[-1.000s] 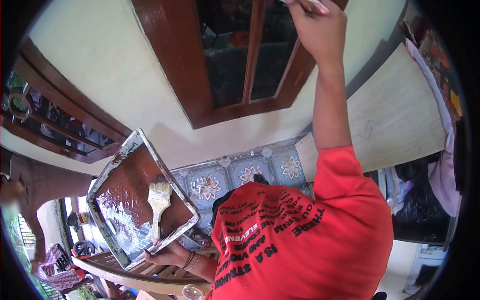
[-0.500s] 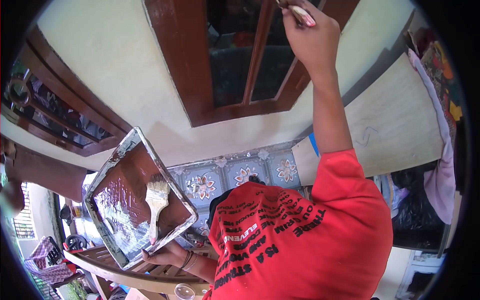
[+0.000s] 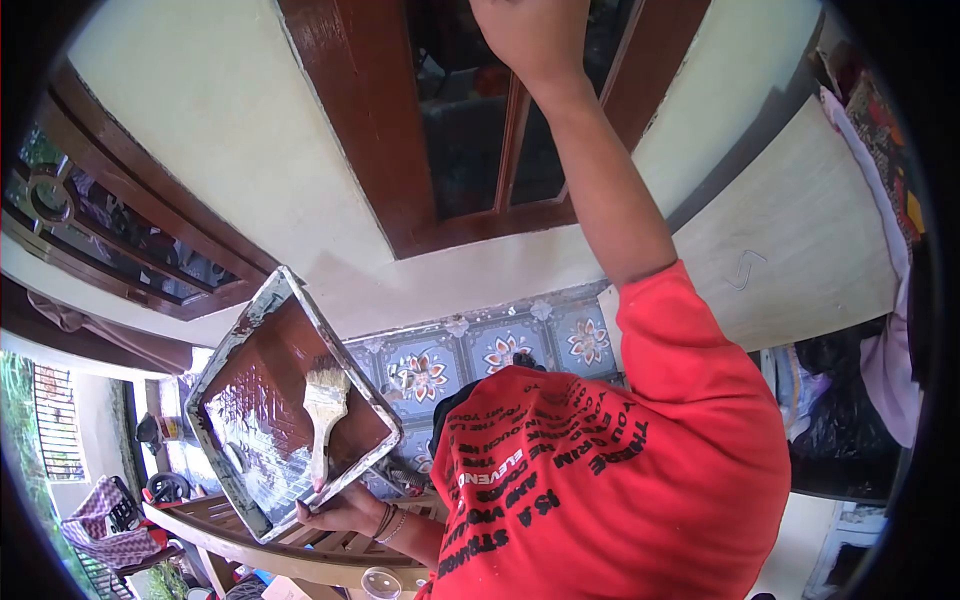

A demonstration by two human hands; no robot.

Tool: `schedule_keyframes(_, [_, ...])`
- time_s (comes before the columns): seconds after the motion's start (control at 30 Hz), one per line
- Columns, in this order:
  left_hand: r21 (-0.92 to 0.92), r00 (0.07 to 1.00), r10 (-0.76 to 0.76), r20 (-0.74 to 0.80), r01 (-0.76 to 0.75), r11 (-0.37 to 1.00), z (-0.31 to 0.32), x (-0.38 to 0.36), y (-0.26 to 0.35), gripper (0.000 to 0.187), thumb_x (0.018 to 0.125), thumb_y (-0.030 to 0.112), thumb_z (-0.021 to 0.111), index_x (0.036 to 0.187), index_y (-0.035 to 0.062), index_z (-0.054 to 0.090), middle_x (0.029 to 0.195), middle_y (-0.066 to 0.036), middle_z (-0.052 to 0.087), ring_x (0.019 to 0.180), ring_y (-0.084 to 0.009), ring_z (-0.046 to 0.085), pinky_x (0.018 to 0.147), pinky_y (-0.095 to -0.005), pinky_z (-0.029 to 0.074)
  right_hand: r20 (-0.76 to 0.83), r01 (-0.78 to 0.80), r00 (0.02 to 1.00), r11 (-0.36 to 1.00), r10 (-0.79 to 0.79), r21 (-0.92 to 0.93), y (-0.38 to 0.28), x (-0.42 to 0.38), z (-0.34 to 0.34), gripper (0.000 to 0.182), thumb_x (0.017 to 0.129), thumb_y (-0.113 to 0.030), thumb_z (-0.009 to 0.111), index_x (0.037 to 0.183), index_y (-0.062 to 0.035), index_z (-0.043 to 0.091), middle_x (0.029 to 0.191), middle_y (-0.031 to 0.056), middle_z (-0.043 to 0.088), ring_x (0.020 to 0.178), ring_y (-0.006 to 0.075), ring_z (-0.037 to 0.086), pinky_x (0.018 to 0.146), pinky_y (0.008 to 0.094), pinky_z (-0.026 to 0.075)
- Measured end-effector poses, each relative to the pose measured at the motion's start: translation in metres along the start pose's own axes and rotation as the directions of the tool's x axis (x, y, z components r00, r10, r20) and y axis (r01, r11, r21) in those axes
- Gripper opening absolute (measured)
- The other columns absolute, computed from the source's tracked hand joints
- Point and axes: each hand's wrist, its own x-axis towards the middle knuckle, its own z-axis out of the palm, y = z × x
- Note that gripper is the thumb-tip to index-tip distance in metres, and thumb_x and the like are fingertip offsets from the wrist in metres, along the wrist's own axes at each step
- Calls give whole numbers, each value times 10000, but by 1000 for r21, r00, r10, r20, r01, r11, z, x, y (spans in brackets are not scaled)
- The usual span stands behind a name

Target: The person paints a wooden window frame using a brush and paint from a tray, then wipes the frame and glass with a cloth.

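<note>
My left hand (image 3: 348, 512) grips the lower edge of a paint tray (image 3: 225, 500) from below, thumb up by the rim. The tray is tilted, splashed with white and grey, with a brown coating and a wet shine inside. A wide paintbrush (image 3: 325, 405) with a pale, paint-stained handle lies in it, bristles upward. My right hand (image 3: 535, 35) is raised at the top edge, in front of a brown wooden window frame (image 3: 350, 110). Its fingers are cut off by the edge; the paintbrush handle seen in it a moment earlier is almost wholly out of view.
A cream wall (image 3: 200, 110) surrounds the window, with patterned blue-grey tiles (image 3: 490, 350) below. Another brown window (image 3: 130, 240) is at left. A wooden bench (image 3: 200, 520) stands under the tray. A plywood board (image 3: 790, 250) leans at right, near cloths and black bags (image 3: 850, 400).
My right hand has moved left and up across the window, so its fingers and the brush handle leave the view. The tray appears slightly farther right and lower, still in my left hand.
</note>
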Motion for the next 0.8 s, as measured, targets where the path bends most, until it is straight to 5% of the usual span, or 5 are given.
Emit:
schedule_keyframes(0.2, [-26,996,-49,81,51,998,-7,3,1,492,716,249,565,1116,-27,484,1141,-156,519,996,-264,525,879,-368,418,-15,-415,817,607,576,678,7,-25,3,75,824,-15,577,853,54,576,868,58,585,733,99,582,614,188,503])
schedule_keyframes(0.3, [48,998,35,49,-38,998,27,-27,-6,215,728,239,577,692,76,441,678,-61,469,650,-171,499,729,-313,433,36,-468,758,504,652,726,17,-37,7,86,826,-22,585,887,37,573,857,58,585,735,94,580,623,194,517])
schedule_keyframes(0.47, [15,994,42,99,-44,999,8,-12,-8,210,729,235,577,729,75,441,670,-66,453,659,-174,495,724,-323,441,123,-454,842,566,525,688,19,-78,6,146,815,-14,591,938,48,544,867,101,610,772,150,623,649,257,559])
schedule_keyframes(0.53, [20,986,45,158,-48,999,-7,-3,-5,381,722,226,573,1020,-5,512,1007,-146,559,841,-232,560,772,-332,467,90,-460,806,523,585,717,12,-84,6,130,803,-24,612,908,35,563,825,74,611,726,119,607,629,233,537])
schedule_keyframes(0.8, [54,985,22,170,-32,998,-2,-7,-5,218,715,254,593,714,87,452,689,-51,461,656,-146,500,684,-273,429,79,-469,785,505,615,725,1,-108,-4,143,799,-72,642,891,26,593,806,46,613,695,63,572,616,201,496])
